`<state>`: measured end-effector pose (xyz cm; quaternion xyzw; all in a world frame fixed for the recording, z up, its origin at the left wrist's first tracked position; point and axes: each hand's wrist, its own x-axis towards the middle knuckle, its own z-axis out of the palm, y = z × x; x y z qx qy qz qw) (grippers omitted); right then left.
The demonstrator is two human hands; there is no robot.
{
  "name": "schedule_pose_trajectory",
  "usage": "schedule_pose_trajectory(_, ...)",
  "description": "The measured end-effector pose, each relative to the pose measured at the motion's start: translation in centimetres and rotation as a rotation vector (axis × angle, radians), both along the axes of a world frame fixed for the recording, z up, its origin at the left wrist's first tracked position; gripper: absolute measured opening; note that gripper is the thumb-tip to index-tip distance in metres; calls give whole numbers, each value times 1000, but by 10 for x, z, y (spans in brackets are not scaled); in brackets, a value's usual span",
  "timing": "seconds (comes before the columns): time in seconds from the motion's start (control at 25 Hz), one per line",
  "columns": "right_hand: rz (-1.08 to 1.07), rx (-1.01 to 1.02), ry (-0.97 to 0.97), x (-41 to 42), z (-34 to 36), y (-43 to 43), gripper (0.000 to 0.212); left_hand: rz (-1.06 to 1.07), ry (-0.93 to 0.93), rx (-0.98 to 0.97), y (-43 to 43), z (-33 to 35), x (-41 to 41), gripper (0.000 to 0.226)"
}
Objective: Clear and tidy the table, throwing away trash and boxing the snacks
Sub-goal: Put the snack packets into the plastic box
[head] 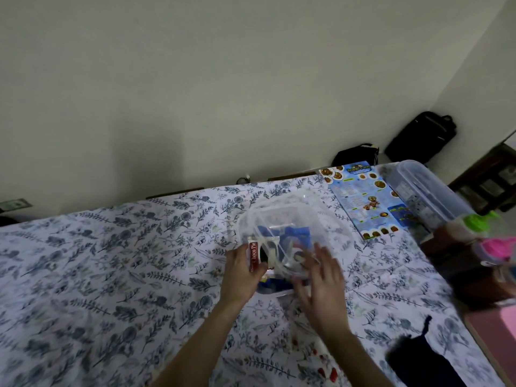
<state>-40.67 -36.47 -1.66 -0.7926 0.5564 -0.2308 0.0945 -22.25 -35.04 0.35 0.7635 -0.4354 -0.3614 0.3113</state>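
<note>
My left hand (240, 270) grips a red-and-white Choco Pie packet (258, 256) at the rim of the clear plastic snack box (296, 219); my right hand (321, 277) hovers open beside it. Blue-wrapped snacks (296, 236) are already boxed; the blue menu leaflet (363, 199) remains on the floral tablecloth (111, 261).

Left hand (242, 270) gripping; right hand (321, 277) seemingly spread.

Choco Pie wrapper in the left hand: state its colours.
Red with white lettering on the Choco Pie wrapper, plus a white-and-black part; head view.
</note>
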Motion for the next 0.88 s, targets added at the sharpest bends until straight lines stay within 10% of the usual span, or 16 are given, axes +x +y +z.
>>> schedule_pose_trajectory(0.24,-146,379,-154,-29,6,-50,64,61,23,34,-7,2,-26,46)
schedule_pose_trajectory(0.64,-68,246,8,5,21,-19,65,475,458,-97,-27,23,-24,18)
schedule_pose_trajectory(0.88,-156,257,-139,-8,21,-43,65,369,302,-69,1,17,-8,20)
